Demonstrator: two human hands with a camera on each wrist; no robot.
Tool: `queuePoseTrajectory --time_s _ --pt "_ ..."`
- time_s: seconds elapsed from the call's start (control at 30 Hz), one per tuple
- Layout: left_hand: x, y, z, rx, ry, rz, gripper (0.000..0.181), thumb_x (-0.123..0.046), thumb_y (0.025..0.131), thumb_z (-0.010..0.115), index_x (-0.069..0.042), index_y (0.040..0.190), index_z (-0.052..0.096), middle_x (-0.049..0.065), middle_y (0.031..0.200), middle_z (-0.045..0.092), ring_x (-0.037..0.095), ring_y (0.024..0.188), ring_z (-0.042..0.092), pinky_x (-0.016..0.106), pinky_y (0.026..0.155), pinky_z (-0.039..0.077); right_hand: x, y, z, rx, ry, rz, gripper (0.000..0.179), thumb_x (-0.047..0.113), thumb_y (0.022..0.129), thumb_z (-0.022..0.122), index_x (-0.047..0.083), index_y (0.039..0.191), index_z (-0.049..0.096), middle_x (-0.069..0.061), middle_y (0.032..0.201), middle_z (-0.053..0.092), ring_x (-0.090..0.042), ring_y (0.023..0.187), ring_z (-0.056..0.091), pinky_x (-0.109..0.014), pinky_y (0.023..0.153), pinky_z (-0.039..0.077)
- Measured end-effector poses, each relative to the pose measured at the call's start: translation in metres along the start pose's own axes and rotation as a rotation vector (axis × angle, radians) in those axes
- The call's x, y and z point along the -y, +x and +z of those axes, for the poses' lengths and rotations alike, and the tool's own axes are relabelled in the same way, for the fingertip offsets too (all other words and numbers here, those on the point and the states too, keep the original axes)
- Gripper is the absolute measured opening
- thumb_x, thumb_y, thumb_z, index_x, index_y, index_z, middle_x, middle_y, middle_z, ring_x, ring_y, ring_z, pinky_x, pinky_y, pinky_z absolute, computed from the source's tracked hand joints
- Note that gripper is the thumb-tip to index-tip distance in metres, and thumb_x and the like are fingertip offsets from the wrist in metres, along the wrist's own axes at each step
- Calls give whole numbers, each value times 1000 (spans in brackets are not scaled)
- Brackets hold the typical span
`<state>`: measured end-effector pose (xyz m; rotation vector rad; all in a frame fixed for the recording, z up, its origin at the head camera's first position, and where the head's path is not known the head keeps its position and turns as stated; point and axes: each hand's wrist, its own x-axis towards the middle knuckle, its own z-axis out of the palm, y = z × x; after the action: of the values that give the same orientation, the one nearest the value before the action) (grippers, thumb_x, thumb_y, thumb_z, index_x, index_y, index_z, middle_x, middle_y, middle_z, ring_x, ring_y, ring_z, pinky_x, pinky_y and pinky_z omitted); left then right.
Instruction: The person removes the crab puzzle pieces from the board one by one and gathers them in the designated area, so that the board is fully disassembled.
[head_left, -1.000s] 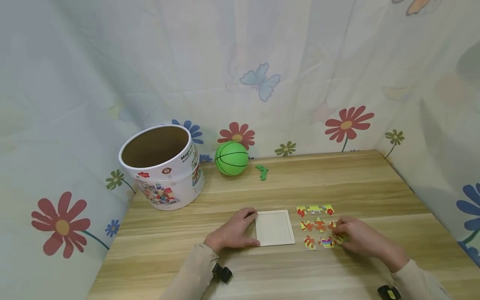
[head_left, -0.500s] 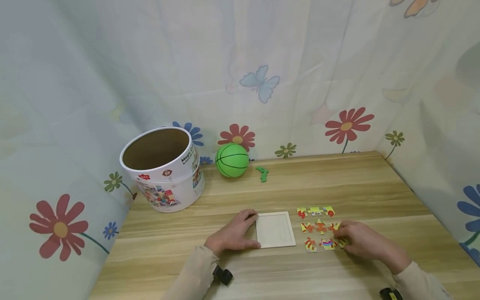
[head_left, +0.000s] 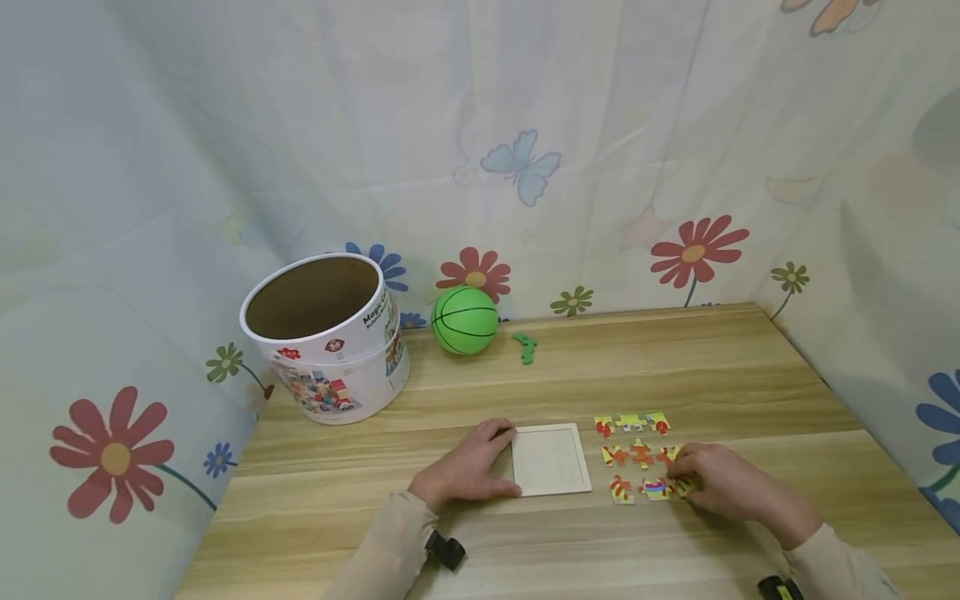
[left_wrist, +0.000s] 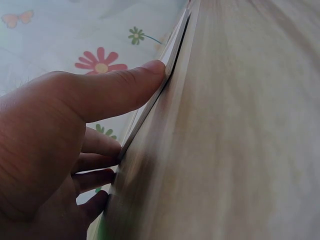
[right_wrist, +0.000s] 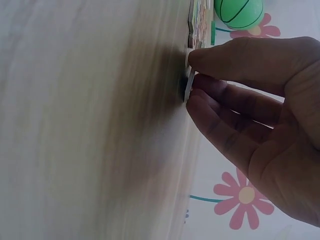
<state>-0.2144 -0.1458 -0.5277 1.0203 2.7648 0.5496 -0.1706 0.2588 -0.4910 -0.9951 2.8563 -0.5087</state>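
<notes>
A square pale wooden puzzle tray [head_left: 551,460] with a raised rim lies flat on the table, nothing inside it. At its left side my left hand [head_left: 467,468] holds it, thumb at the near corner and fingers at the far corner. To the right of the tray, yellow-and-red jigsaw pieces lie apart in three rows, among them a rainbow-striped piece [head_left: 656,489]. My right hand [head_left: 723,479] pinches the piece at the near right [head_left: 683,485] between thumb and fingertips. In the right wrist view this puzzle piece [right_wrist: 189,84] appears edge-on, low over the wood, mostly covered by fingers.
A large white round bucket [head_left: 360,387] with printed pictures stands at the back left of the wooden table [head_left: 750,375]. Beside it are a green ball [head_left: 464,320] with black lines and a small green toy piece [head_left: 527,347]. A flowered curtain [head_left: 600,167] hangs behind.
Both hands keep nearly the same place. The head view has shifted very slightly, and the tray and puzzle pieces show no clear movement.
</notes>
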Motion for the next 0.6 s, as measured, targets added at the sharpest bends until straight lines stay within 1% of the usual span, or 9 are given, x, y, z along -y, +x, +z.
queuePoseTrajectory --time_s 0.27,0.43,0.6 --pt "-1 0 0 6 5 -8 89 -55 81 72 -4 148 40 7 150 34 22 140 32 39 117 31 1 0 -1 -2 -7 -2 32 4 66 78 13 97 75 5 91 66 -15 82 64 -37 74 56" --pt "0 0 -1 10 9 -14 90 -55 82 71 -5 148 39 7 151 33 22 141 30 38 117 30 1 1 2 -27 -20 -21 30 4 67 78 14 94 75 7 90 64 -12 81 62 -35 73 56" --pt "0 -1 -1 10 6 -1 90 -55 82 71 -3 148 39 8 150 34 23 141 31 39 117 30 0 1 3 -42 -27 -37 29 2 66 77 14 93 74 8 87 63 -9 78 59 -32 70 55"
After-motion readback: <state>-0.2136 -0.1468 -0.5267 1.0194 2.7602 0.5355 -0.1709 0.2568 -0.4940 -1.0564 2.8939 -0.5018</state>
